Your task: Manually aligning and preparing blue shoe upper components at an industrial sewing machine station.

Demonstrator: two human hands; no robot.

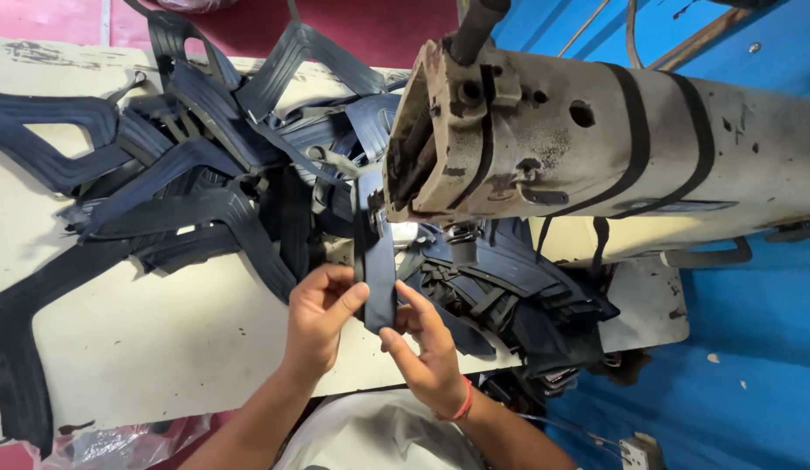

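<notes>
Both hands pinch one dark navy fabric strip [376, 261] that runs from under the head of a worn cream sewing machine [544, 139] toward me. My left hand [320, 315] grips the strip's left edge near its end. My right hand [425, 346], with an orange band at the wrist, holds the right edge from below. The strip's far end is hidden beneath the machine's head.
A heap of similar navy Y-shaped strips [178, 165] covers the left of the cream table [161, 348]. More sewn pieces [509, 296] pile at the right under the machine arm. Blue floor [753, 348] lies beyond the table's right edge.
</notes>
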